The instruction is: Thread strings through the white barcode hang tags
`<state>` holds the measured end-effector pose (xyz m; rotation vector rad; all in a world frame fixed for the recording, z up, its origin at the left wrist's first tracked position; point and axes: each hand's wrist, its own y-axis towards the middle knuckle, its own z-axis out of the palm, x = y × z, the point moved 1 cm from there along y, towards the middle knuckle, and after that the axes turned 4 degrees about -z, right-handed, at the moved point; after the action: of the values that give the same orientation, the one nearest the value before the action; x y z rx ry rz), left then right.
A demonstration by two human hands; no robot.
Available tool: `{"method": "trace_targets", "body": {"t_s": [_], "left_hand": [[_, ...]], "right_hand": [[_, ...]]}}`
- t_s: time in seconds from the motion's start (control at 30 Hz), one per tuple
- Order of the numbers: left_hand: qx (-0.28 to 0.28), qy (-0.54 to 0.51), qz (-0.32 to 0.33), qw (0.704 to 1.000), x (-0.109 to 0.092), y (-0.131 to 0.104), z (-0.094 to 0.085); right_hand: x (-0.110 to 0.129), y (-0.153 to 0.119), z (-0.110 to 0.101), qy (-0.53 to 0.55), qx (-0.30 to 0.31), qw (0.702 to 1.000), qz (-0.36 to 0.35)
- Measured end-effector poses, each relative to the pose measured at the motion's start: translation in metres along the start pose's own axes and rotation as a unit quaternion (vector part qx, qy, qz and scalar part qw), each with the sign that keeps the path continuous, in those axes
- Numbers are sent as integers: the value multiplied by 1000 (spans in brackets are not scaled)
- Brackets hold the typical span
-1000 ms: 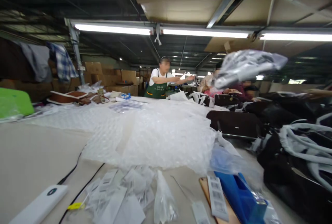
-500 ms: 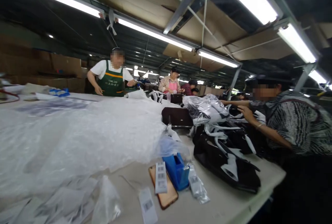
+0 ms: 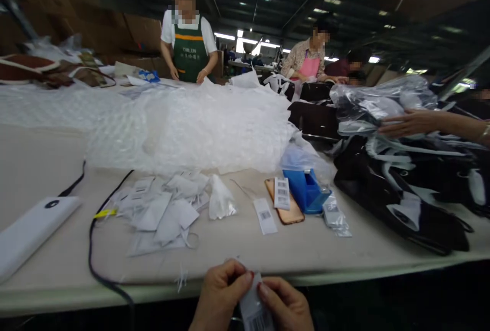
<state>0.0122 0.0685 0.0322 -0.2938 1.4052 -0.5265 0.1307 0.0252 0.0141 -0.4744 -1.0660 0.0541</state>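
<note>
At the bottom centre, past the table's front edge, my left hand (image 3: 224, 287) and my right hand (image 3: 285, 303) are closed on a small white label in a clear sleeve (image 3: 254, 305), with a barcode at its lower end. Thumbs and forefingers pinch its upper part from both sides. On the table in front lie a barcode tag (image 3: 265, 216), a gold phone (image 3: 293, 212) with a barcode sticker strip (image 3: 282, 193) on it, and a blue tape dispenser (image 3: 306, 190). A pile of white tags (image 3: 161, 208) lies to the left.
Bubble wrap (image 3: 199, 126) covers the table's middle. Dark bags (image 3: 383, 198) are heaped at right, where another person's hand (image 3: 417, 122) touches clear plastic. A white device (image 3: 34, 234) and a black cord (image 3: 92, 249) lie left. Two people stand across the table.
The view has tilted down and turned left. Both my hands and the label they hold have come into view. The person at right is now mostly out of frame, with a hand on the clear plastic.
</note>
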Motion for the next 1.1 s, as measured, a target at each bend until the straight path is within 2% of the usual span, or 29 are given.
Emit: {"method": "trace_targets", "body": {"t_s": [0.13,0.37,0.67,0.93,1.1], "left_hand": [[-1,-8,-23,1000,2,1,-1],[23,-44,-67,996,2,3,-2],[19,-77,-75,994,-11,-5,1],[20,-91,-82,992,-10,-4,3],[26,-63,-59,996,-3,-4,-1]], "right_hand": [[3,-1,4,1,-20,1000,13],[6,1,7,-7,-17,999,30],[3,5,4,12,-29,999,40],[2,4,4,39,-29,997,52],[4,3,2,28,-43,998,47]]}}
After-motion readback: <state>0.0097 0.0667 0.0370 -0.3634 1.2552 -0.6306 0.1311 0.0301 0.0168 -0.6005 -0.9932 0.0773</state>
